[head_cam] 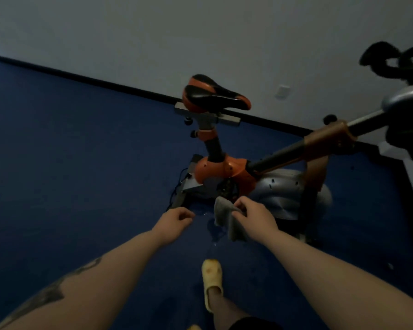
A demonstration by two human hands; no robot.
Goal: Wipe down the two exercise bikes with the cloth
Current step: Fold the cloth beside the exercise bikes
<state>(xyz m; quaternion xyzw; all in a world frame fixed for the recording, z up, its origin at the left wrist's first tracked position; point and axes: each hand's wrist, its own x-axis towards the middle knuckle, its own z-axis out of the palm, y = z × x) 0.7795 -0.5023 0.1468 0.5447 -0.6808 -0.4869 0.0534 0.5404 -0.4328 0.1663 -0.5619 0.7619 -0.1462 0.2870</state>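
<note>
An orange and grey exercise bike (224,170) stands on the blue floor ahead of me, its black and orange saddle (212,96) at centre and its black handlebars (396,60) at the far right. My right hand (253,217) pinches a grey cloth (224,215) that hangs down in front of the bike's lower body. My left hand (177,219) hovers just left of the cloth with its fingers curled and nothing in it. Only one bike is in view.
A white wall with a black skirting board (105,82) runs behind the bike. Blue carpet (69,163) spreads wide to the left. My foot in a yellow slipper (211,279) stands below the hands. A small wet patch (212,229) glints on the floor under the cloth.
</note>
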